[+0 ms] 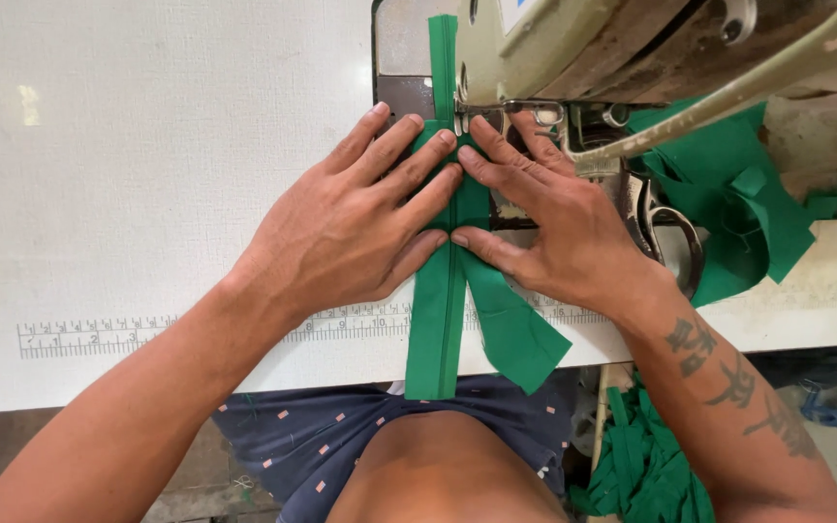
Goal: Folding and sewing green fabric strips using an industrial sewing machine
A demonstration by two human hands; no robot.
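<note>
A long green fabric strip (pixel 438 320) runs from the table's near edge up under the sewing machine's presser foot (pixel 462 114). My left hand (pixel 356 228) lies flat on the strip's left side, fingers spread and pointing toward the foot. My right hand (pixel 544 223) presses flat on the right side, fingertips meeting the left hand's at the strip's middle. A second green flap (pixel 520 339) angles out to the right below my right hand. The strip continues beyond the foot (pixel 443 48).
The cream sewing machine head (pixel 651 48) overhangs the top right. Scissors (pixel 666 228) lie beside my right wrist. Loose green fabric pieces (pixel 738 184) pile right of the machine, and more green strips (pixel 646 465) sit below the white table (pixel 147 174), which has a printed ruler (pixel 99 337).
</note>
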